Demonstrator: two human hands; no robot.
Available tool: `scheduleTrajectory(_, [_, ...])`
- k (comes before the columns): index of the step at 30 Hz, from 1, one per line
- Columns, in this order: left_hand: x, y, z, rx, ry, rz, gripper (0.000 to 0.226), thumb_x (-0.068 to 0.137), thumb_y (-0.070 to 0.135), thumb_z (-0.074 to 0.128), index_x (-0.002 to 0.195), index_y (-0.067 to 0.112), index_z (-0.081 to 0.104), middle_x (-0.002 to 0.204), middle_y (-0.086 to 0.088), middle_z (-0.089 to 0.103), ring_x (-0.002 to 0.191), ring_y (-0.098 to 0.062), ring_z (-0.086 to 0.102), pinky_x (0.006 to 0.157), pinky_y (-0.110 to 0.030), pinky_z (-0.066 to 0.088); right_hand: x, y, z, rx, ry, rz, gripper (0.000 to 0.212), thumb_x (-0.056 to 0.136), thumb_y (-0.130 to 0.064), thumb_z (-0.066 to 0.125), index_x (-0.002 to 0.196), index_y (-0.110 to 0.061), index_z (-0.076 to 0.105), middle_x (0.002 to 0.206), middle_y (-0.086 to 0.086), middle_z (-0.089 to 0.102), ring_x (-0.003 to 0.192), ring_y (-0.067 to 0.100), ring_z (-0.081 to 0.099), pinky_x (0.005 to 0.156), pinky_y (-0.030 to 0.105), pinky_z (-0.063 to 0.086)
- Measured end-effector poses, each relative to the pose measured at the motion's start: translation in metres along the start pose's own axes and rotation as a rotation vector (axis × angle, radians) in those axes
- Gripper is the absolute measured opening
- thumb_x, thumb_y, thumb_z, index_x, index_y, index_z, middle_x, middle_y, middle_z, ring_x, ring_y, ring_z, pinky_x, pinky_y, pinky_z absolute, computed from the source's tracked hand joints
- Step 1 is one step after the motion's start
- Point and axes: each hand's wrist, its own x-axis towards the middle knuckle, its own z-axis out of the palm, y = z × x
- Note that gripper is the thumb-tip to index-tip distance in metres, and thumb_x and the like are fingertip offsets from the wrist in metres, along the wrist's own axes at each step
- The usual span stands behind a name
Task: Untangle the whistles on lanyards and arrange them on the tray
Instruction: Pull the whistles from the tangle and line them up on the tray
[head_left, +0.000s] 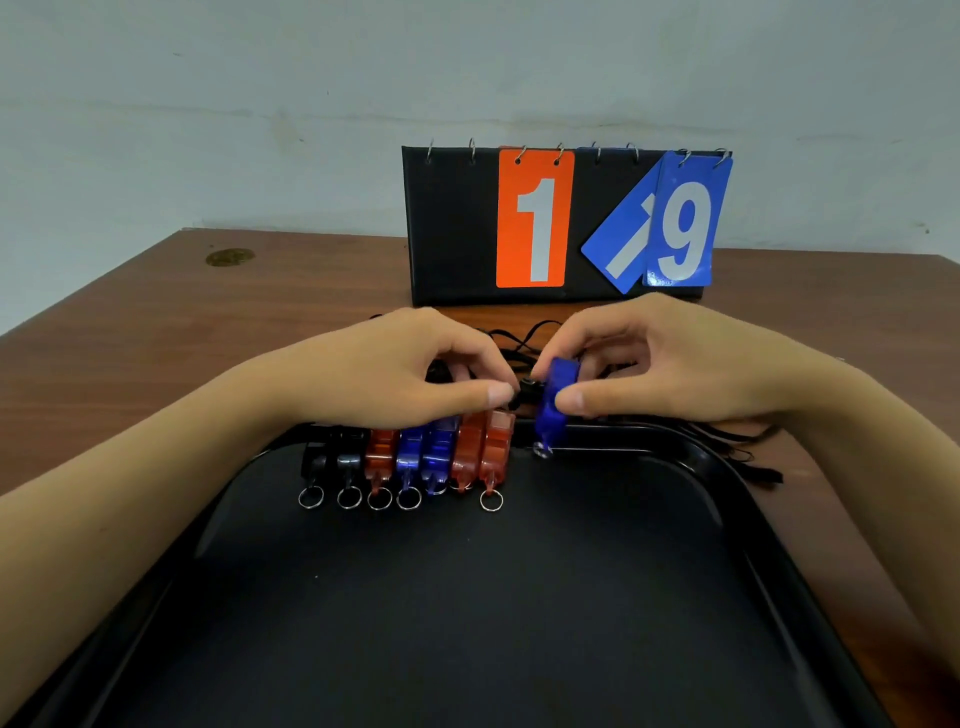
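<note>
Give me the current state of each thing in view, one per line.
Blue whistle: pinched by right hand, above the tray's far rim.
Lanyard clip: pinched by left hand.
Row of whistles: seven lined up on tray.
Loose lanyards: heaped on table behind tray.
Scoreboard: standing, one blue card askew.

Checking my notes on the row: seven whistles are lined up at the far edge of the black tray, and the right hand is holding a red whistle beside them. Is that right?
Not quite: the whistle held by the right hand is blue, not red. The head view shows this. The rest stands: seven whistles are lined up at the far edge of the black tray, and the right hand holds it beside them.
</note>
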Motion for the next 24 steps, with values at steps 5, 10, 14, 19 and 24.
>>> scheduleTrajectory(5, [0.004, -0.012, -0.001, 0.033, 0.057, -0.05, 0.022, 0.102, 0.037, 0.059, 0.12, 0.035, 0.071, 0.102, 0.025, 0.069, 0.098, 0.008, 0.065, 0.078, -0.007, 0.049, 0.003, -0.007, 0.013, -0.008, -0.136, 0.035, 0.024, 0.089, -0.03, 0.074, 0.114, -0.03, 0.074, 0.101, -0.006, 0.078, 0.096, 0.014, 0.075, 0.094, 0.028, 0.058])
scheduleTrajectory(10, [0.009, -0.018, 0.004, 0.054, 0.056, -0.075, 0.024, 0.103, 0.033, 0.06, 0.125, 0.035, 0.068, 0.095, 0.034, 0.061, 0.093, 0.013, 0.064, 0.078, -0.009, 0.045, 0.009, -0.001, 0.018, -0.006, -0.061, 0.088, 0.029, 0.087, -0.029, 0.078, 0.114, -0.031, 0.069, 0.098, -0.008, 0.078, 0.087, 0.007, 0.075, 0.082, 0.022, 0.06])
scheduleTrajectory(14, [0.01, -0.019, 0.004, 0.053, 0.034, -0.076, 0.024, 0.103, 0.033, 0.059, 0.125, 0.034, 0.068, 0.101, 0.032, 0.063, 0.097, 0.01, 0.064, 0.084, -0.014, 0.05, 0.01, 0.0, 0.02, -0.064, -0.011, 0.077, 0.023, 0.083, -0.032, 0.081, 0.102, -0.03, 0.069, 0.094, -0.011, 0.077, 0.084, 0.005, 0.074, 0.077, 0.022, 0.06])
scheduleTrajectory(19, [0.011, -0.024, 0.005, 0.048, 0.025, -0.062, 0.022, 0.103, 0.034, 0.058, 0.123, 0.038, 0.066, 0.11, 0.03, 0.063, 0.1, 0.01, 0.064, 0.087, -0.017, 0.054, 0.01, 0.0, 0.024, -0.225, 0.008, 0.058, 0.018, 0.083, -0.043, 0.079, 0.097, -0.042, 0.067, 0.1, -0.018, 0.065, 0.08, -0.003, 0.067, 0.067, 0.016, 0.052])
scheduleTrajectory(24, [0.013, -0.026, 0.005, 0.047, 0.016, -0.059, 0.021, 0.103, 0.034, 0.058, 0.122, 0.04, 0.065, 0.108, 0.03, 0.063, 0.101, 0.012, 0.063, 0.084, -0.015, 0.053, 0.013, 0.003, 0.027, -0.33, 0.02, 0.068, 0.023, 0.083, -0.052, 0.074, 0.103, -0.042, 0.071, 0.098, -0.019, 0.057, 0.079, -0.007, 0.057, 0.067, 0.01, 0.046])
